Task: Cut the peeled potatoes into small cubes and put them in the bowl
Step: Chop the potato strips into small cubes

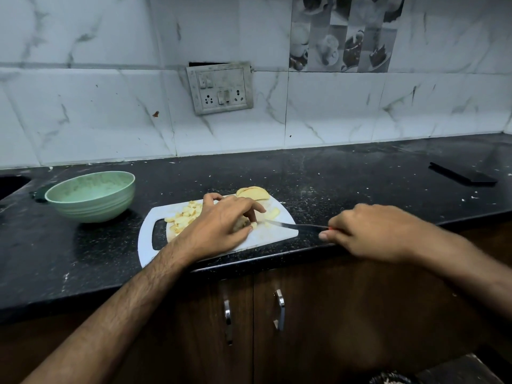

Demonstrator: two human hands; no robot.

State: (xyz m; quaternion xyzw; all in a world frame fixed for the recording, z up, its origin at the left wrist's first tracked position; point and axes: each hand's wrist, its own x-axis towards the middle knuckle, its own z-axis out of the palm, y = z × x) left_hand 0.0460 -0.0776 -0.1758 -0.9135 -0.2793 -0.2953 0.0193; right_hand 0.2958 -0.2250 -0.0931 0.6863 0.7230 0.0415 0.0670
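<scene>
A white cutting board (279, 234) lies on the black counter near its front edge. My left hand (221, 225) rests on the board and holds down a piece of potato (243, 222) under curled fingers. My right hand (371, 231) grips the red handle of a knife (293, 224), whose blade lies low across the board with its tip at the held piece. A heap of yellow potato cubes (184, 216) sits on the board's left part. Larger potato slices (253, 193) lie at its far edge. A pale green bowl (91, 195) stands left of the board.
A dark flat object (462, 174) lies on the counter at the far right. A sink edge (11, 184) shows at the far left. The tiled wall carries a switch and socket panel (220, 90). Cabinet doors with metal handles (280, 309) are below the counter.
</scene>
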